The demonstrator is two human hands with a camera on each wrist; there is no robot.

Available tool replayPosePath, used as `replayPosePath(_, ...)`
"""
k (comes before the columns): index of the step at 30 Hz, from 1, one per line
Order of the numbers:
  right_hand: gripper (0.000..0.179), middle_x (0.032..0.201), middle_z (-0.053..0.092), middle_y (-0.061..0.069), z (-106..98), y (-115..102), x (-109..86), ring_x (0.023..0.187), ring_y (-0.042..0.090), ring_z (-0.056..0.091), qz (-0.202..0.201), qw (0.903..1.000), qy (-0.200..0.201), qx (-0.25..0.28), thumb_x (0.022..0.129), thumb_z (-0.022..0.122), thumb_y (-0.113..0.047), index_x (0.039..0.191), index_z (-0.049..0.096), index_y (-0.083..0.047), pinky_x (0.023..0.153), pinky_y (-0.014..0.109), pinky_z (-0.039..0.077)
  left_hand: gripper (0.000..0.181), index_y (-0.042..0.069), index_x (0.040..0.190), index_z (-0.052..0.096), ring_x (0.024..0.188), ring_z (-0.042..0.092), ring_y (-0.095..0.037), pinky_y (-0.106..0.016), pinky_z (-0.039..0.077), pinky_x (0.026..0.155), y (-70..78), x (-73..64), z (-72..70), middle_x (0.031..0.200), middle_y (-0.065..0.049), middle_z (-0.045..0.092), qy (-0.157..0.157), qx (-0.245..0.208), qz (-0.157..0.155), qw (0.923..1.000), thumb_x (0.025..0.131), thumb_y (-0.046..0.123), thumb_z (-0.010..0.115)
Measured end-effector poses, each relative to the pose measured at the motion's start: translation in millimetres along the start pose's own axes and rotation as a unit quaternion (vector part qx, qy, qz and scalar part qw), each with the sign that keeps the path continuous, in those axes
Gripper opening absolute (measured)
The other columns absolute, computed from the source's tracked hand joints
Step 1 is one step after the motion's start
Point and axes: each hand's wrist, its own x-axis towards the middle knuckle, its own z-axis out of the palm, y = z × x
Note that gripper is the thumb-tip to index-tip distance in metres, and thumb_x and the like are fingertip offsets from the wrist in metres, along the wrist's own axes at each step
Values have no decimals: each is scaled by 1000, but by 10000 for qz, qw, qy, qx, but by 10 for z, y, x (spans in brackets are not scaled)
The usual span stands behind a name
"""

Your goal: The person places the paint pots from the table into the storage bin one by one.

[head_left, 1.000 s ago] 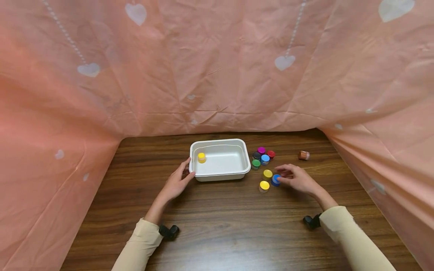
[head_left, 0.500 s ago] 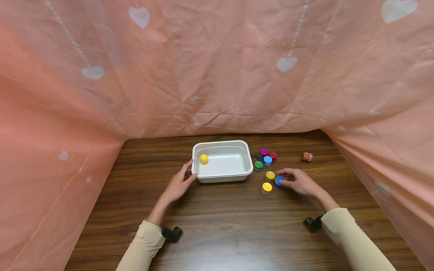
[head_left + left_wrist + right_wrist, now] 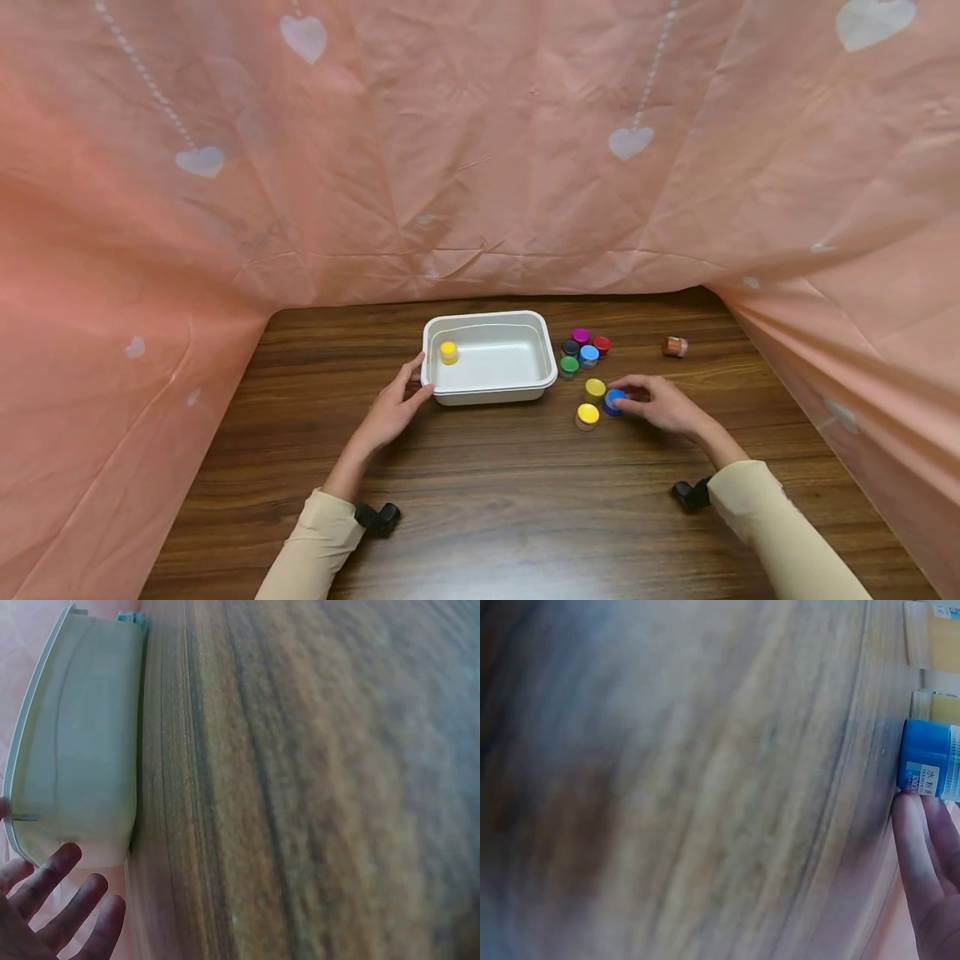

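In the head view, my left hand [image 3: 390, 410] rests against the left end of a white rectangular tray [image 3: 491, 392]. Its thumb is at the near corner and its other fingers lie along the left rim; in the left wrist view these look straight and spread. A yellow-lidded jar [image 3: 448, 353] stands inside the tray. To the tray's right, my right hand [image 3: 662, 406] holds a blue paint jar [image 3: 614, 402] between thumb and fingers, at table level. Two jars stand beside it, one dark yellow [image 3: 595, 390] and one bright yellow [image 3: 587, 417].
By the tray's right end stand a green jar [image 3: 569, 367], a black jar [image 3: 570, 347], a light blue jar [image 3: 588, 357], a red jar [image 3: 602, 345] and a purple jar [image 3: 581, 336]. A brown jar [image 3: 675, 347] lies on its side. Pink curtains [image 3: 480, 167] surround the wooden table [image 3: 480, 500].
My right thumb and fingers have settled more closely around the blue paint jar. The left hand keeps its place at the tray, and the view has shifted slightly.
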Motion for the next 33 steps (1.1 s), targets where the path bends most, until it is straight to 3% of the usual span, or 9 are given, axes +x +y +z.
replayPosePath(5,40,129,68,18,4,6,-4,121,37,62,36,10000,4,-45,103,66,-30,133,67,-4,105,59,48,65,21,165,28,130,58,-35,-56,45,110,-25,8,5,139,-18,63,-23,-29,4,10000,107,29,58)
replayPosePath(18,34,119,72,12,-37,15,7,107,27,65,-7,9998,149,-132,104,65,-27,129,70,-4,97,52,53,65,22,164,29,131,58,-33,-55,45,110,-43,37,8,137,-15,64,-25,-91,-81,9999,107,33,58)
replayPosePath(24,38,121,72,12,-113,-15,-34,109,26,65,-38,9996,282,-74,104,64,-27,132,67,-2,96,49,55,63,21,163,31,130,59,-34,-55,45,110,-7,55,35,136,-16,64,2,-136,-32,9999,107,29,58)
replayPosePath(33,36,119,74,8,-239,-208,-73,110,27,66,-492,9965,677,-83,104,65,-28,133,68,-6,97,48,53,65,21,164,28,130,58,-34,-54,45,110,-46,48,32,139,-18,62,-42,-72,-19,10000,107,31,57)
